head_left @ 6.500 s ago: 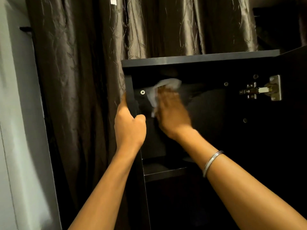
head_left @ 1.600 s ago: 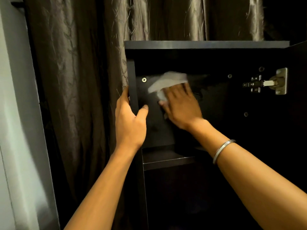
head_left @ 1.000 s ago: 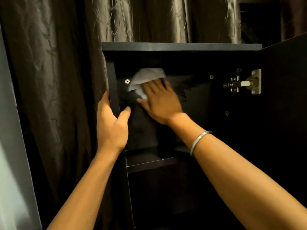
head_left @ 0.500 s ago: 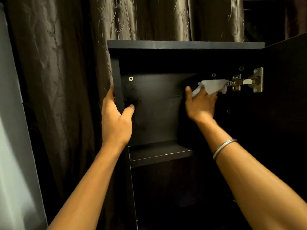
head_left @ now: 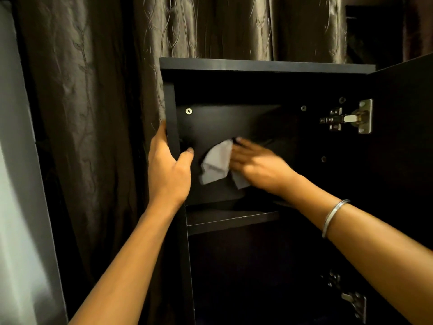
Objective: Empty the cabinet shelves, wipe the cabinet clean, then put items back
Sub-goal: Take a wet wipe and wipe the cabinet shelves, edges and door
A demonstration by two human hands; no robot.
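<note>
A black cabinet point(head_left: 267, 66) stands open with its top compartment bare. My left hand point(head_left: 168, 170) grips the cabinet's left side panel, thumb inside, fingers outside. My right hand point(head_left: 255, 163) presses a white cloth point(head_left: 216, 164) flat against the inner left wall, low in the top compartment, with its fingers stretched out. The cloth bunches to the left of and under the fingers. A dark shelf point(head_left: 232, 221) lies just below both hands.
The cabinet door point(head_left: 403, 137) hangs open on the right, held by a metal hinge point(head_left: 346, 118); a second hinge point(head_left: 351, 299) shows lower down. Brown curtains point(head_left: 98, 113) hang behind and left of the cabinet. A pale wall point(head_left: 16, 207) runs along the left edge.
My right hand has swept the cloth from beside the upper hinge on the right back to the lower left inner wall. My left hand keeps its grip on the side panel.
</note>
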